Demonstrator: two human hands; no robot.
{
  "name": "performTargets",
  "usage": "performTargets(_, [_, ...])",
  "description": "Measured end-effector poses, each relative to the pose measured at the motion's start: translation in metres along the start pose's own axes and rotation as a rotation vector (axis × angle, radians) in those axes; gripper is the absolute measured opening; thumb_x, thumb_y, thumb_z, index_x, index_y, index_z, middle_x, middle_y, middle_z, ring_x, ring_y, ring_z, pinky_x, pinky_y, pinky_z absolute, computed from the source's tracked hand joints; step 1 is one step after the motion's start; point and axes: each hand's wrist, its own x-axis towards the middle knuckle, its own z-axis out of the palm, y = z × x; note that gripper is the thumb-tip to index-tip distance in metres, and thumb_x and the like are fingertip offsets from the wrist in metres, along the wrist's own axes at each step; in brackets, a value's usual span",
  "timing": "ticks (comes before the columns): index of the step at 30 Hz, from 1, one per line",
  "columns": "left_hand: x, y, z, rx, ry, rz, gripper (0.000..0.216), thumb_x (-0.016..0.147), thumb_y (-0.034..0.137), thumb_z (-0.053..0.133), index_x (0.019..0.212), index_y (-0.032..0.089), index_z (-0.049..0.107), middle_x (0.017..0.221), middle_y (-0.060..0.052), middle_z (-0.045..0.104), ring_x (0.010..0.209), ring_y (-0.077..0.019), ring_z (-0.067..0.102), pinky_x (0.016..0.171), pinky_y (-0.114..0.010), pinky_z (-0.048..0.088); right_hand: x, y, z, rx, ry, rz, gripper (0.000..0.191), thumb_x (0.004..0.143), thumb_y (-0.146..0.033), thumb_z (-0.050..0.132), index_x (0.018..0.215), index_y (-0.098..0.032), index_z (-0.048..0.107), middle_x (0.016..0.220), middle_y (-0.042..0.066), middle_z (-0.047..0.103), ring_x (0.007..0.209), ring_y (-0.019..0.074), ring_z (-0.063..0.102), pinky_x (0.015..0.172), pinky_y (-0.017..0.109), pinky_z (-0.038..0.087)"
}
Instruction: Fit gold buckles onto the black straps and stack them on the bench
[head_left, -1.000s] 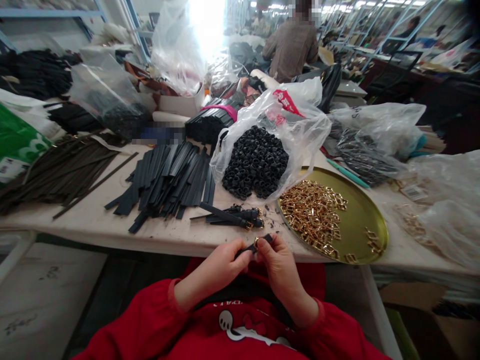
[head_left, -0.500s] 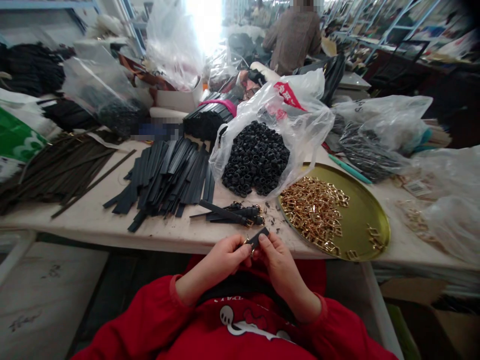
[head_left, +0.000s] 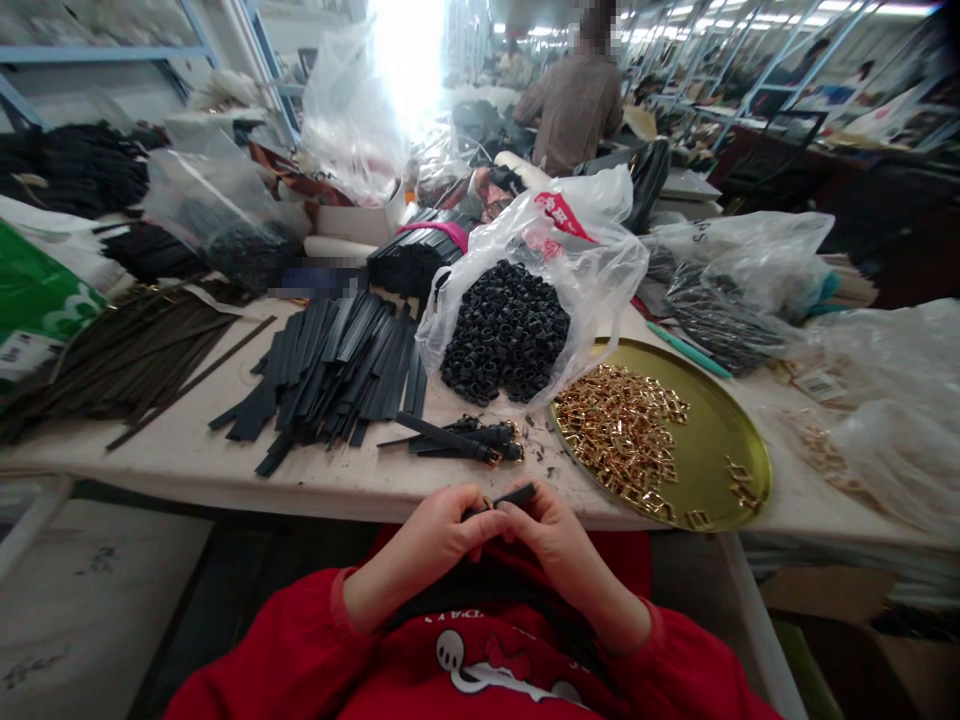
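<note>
Both left hand and right hand pinch a flat, dark strap with a shiny gold-coloured buckle.

The head view looks forward and down from close above both hands.

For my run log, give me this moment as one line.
left hand: holding dark strap; right hand: same strap; gold buckle: at left hand, partly hidden; buckled straps: on table; gold pieces: on round tray
</note>
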Motion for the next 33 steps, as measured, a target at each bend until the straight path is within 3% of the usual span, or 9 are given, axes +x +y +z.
performTargets(2, [0.006,-0.001,-0.002,-0.046,0.049,-0.021,0.031,0.076,0.046,0.054,0.071,0.016,0.049,0.049,0.007,0.049,0.041,-0.0075,0.042,0.041,-0.019,0.029,0.003,-0.004,-0.001,-0.050,-0.030,-0.072,0.029,0.069,-0.045,0.066,0.071,-0.019,0.052,0.060,-0.005,0.053,0.054,0.0093,0.046,0.055,0.022,0.038])
performTargets(6, [0.014,-0.002,-0.010,-0.048,0.107,0.064,0.030,0.076,0.035,0.055,0.100,0.017,0.049,0.061,0.006,0.056,0.047,-0.0090,0.050,0.046,-0.020,0.038,0.032,-0.024,-0.017,-0.352,-0.216,-0.170,0.039,0.083,-0.052,0.045,0.076,-0.017,0.061,0.062,0.000,0.056,0.057,0.0121,0.051,0.055,0.024,0.040])
performTargets(8, [0.017,-0.001,-0.015,-0.020,0.106,0.099,0.028,0.080,0.034,0.049,0.102,0.017,0.052,0.060,0.006,0.053,0.048,-0.0086,0.048,0.047,-0.019,0.038,0.060,-0.037,-0.028,-0.558,-0.147,-0.281,0.040,0.087,-0.048,0.038,0.079,-0.017,0.062,0.063,0.001,0.056,0.059,0.0135,0.052,0.056,0.025,0.040])
performTargets(11, [0.022,-0.002,-0.024,-0.032,0.183,0.081,0.026,0.083,0.038,0.044,0.091,0.016,0.055,0.054,0.007,0.047,0.045,-0.0079,0.043,0.044,-0.019,0.034,0.109,-0.048,-0.038,-1.077,0.092,-0.504,0.020,0.086,-0.029,0.047,0.084,-0.017,0.062,0.080,0.004,0.059,0.075,0.0161,0.055,0.068,0.026,0.041])
performTargets(14, [0.027,-0.005,-0.030,-0.064,0.210,0.062,0.027,0.084,0.040,0.043,0.088,0.016,0.054,0.051,0.007,0.047,0.042,-0.0073,0.040,0.044,-0.019,0.032,0.147,-0.047,-0.036,-1.594,0.078,-0.472,0.017,0.085,-0.019,0.047,0.095,-0.017,0.060,0.093,0.007,0.059,0.083,0.0168,0.056,0.072,0.025,0.039])
performTargets(16, [0.029,-0.008,-0.033,-0.071,0.210,0.051,0.027,0.084,0.040,0.043,0.087,0.016,0.054,0.050,0.007,0.047,0.041,-0.0070,0.039,0.043,-0.019,0.031,0.159,-0.043,-0.033,-1.742,0.045,-0.435,0.016,0.084,-0.018,0.048,0.095,-0.017,0.060,0.092,0.008,0.059,0.083,0.0181,0.057,0.070,0.026,0.038])
performTargets(25, [0.040,-0.015,-0.028,-0.083,0.261,0.062,0.027,0.082,0.041,0.044,0.083,0.016,0.053,0.051,0.007,0.047,0.042,-0.0075,0.040,0.043,-0.019,0.032,0.161,-0.043,-0.030,-1.833,0.023,-0.428,0.016,0.085,-0.028,0.049,0.089,-0.016,0.059,0.091,0.009,0.058,0.083,0.0209,0.057,0.069,0.028,0.037])
performTargets(30, [0.035,-0.016,-0.026,-0.091,0.294,0.073,0.028,0.081,0.042,0.044,0.083,0.016,0.052,0.049,0.007,0.046,0.039,-0.0073,0.039,0.041,-0.019,0.031,0.161,-0.042,-0.029,-1.781,0.065,-0.448,0.016,0.084,-0.025,0.050,0.096,-0.016,0.057,0.096,0.009,0.058,0.086,0.0203,0.058,0.070,0.027,0.038])
performTargets(33, [0.032,-0.014,-0.025,-0.095,0.307,0.091,0.027,0.081,0.042,0.044,0.082,0.016,0.052,0.048,0.007,0.046,0.039,-0.0068,0.038,0.041,-0.018,0.031,0.163,-0.040,-0.029,-1.728,0.063,-0.440,0.012,0.084,-0.022,0.049,0.086,-0.017,0.060,0.092,0.009,0.059,0.083,0.0199,0.058,0.070,0.027,0.038])
